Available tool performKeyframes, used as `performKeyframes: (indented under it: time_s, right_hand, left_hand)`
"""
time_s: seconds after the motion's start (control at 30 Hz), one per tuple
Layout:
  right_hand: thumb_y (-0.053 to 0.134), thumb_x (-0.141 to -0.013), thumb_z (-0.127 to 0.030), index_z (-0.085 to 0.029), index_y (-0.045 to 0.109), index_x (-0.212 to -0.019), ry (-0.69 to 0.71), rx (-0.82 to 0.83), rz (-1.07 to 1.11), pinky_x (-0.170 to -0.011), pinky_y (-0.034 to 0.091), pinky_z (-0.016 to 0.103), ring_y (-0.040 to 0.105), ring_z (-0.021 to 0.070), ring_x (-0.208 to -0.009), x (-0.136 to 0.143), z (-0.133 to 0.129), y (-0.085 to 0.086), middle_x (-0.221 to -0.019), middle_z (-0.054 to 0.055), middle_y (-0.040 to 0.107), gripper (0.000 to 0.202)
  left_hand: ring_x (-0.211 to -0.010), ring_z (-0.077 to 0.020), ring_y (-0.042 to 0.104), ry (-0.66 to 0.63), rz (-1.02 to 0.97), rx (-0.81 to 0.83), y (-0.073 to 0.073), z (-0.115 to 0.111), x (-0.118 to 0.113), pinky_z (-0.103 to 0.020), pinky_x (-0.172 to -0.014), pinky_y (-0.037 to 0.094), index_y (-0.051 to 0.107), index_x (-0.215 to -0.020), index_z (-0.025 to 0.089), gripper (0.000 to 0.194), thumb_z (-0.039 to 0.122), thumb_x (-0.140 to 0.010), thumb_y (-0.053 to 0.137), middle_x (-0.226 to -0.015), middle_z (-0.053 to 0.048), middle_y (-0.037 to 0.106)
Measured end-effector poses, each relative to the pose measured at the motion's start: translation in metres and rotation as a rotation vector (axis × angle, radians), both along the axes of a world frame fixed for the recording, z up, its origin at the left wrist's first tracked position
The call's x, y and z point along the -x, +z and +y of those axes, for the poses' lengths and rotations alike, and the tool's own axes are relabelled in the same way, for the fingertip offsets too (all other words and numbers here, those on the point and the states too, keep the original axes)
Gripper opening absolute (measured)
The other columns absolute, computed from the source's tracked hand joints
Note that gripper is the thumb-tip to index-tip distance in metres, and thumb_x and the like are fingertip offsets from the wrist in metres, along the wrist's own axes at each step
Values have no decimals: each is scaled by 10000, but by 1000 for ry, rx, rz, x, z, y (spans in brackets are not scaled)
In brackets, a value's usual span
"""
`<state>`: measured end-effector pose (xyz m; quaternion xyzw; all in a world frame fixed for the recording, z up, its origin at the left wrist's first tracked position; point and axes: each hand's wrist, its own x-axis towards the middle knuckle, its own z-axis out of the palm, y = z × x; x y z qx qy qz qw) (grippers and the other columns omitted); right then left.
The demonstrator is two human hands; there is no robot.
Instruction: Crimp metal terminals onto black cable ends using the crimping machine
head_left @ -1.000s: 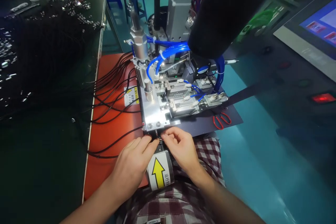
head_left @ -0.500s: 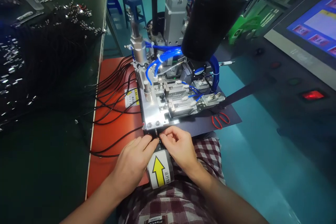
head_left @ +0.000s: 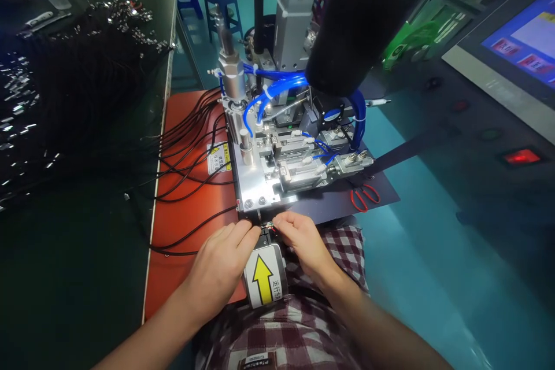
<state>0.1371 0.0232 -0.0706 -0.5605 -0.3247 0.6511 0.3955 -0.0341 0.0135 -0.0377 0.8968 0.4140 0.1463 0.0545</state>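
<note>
My left hand (head_left: 224, 257) is closed in a pinch at the front of the machine (head_left: 255, 185); what its fingertips hold is hidden. Close by on the right, my right hand (head_left: 303, 240) pinches the end of some thin coloured wires (head_left: 270, 226), with red and pale strands showing. These wires lie across a small dark slot between the fingertips of both hands. Just below, a white cover (head_left: 254, 295) carries a yellow arrow. Black cables (head_left: 191, 236) run from the machine's left side across an orange-red mat (head_left: 173, 286).
A dark table (head_left: 87, 277) on the left bears a heap of black cables (head_left: 99, 63) with shiny metal ends. Red-handled scissors (head_left: 365, 199) lie on the machine's base plate. A black cylinder (head_left: 347, 34) hangs over the machine. A control panel with a screen (head_left: 520, 49) stands at right.
My right hand has shifted slightly right, away from the left fingertips, and the coloured wires now show between them. My left hand stays nearly in place. The view has shifted a little.
</note>
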Motion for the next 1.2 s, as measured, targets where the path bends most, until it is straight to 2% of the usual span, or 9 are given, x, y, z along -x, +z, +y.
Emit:
performKeyframes:
  time_s: [0.1, 0.23, 0.33, 0.43, 0.5, 0.73, 0.9, 1.07, 1.2]
  right_hand:
    - [610, -729, -378, -156, 541, -658, -18, 44, 2, -424, 171, 218, 245, 69, -445, -3, -4, -2, -504, -73, 360, 243]
    - [609, -744, -394, -150, 563, -696, 23, -25, -101, -435, 235, 220, 318, 80, -469, -2, -16, 4, -550, -46, 430, 253]
    - [580, -775, -332, -167, 568, -683, 70, -143, -325, -461, 286, 230, 376, 99, -494, 1, -19, 15, -562, -31, 454, 189]
    - [539, -793, -236, -189, 554, -635, 140, -368, -665, -508, 307, 247, 396, 112, -518, 0, -15, 25, -558, -27, 460, 166]
    - [530, -790, -206, -192, 549, -623, 165, -449, -752, -541, 318, 255, 409, 117, -542, -2, -11, 26, -578, -21, 476, 168]
    - [589, -760, -326, -169, 544, -650, 145, -45, -70, -421, 258, 215, 338, 81, -430, -9, -3, 4, -488, -66, 409, 196]
    - [569, -798, -418, -162, 559, -708, 102, -107, -72, -446, 311, 217, 400, 81, -448, -10, -3, -2, -555, -50, 471, 272]
    - [597, -782, -414, -176, 530, -714, 62, -123, -119, -436, 326, 220, 422, 88, -454, -2, -1, 0, -571, -47, 488, 257]
    - [593, -777, -425, -177, 515, -684, 83, -99, -86, -451, 355, 224, 441, 89, -457, 0, 1, 2, -582, -47, 493, 276]
  left_hand:
    - [-752, -203, 569, 7, 4, -13, 0, 0, 0, -323, -649, 497, 575, -1026, 94, 266, 72, -880, 354, -868, -103, 611]
    - [-764, -207, 571, -3, 3, -2, 1, 0, 0, -325, -660, 495, 574, -1025, 97, 250, 76, -877, 373, -882, -107, 609]
    - [-765, -202, 569, -2, -5, 6, 2, 0, 0, -317, -659, 494, 569, -1034, 97, 257, 89, -888, 358, -883, -108, 608]
    - [-757, -201, 568, 0, -13, 1, 2, 0, 0, -314, -650, 496, 571, -1030, 89, 265, 92, -892, 345, -871, -109, 607]
    - [-752, -203, 568, -4, -19, -11, 2, 1, -1, -316, -645, 497, 575, -1020, 85, 262, 98, -894, 347, -860, -109, 608]
    - [-755, -203, 566, 4, -16, -28, 0, 1, -1, -315, -647, 482, 590, -1011, 89, 271, 75, -883, 352, -864, -107, 608]
    - [-745, -219, 525, 22, 21, -17, 4, 0, -2, -337, -629, 453, 593, -1018, 91, 260, 91, -876, 375, -877, -114, 593]
    - [-725, -235, 497, 118, 187, -15, 14, -10, -7, -351, -591, 432, 594, -1065, 117, 320, 42, -823, 398, -852, -105, 561]
    - [-761, -229, 507, 131, 223, 32, 14, -15, -12, -351, -650, 471, 558, -1117, 85, 382, -7, -780, 403, -887, -110, 560]
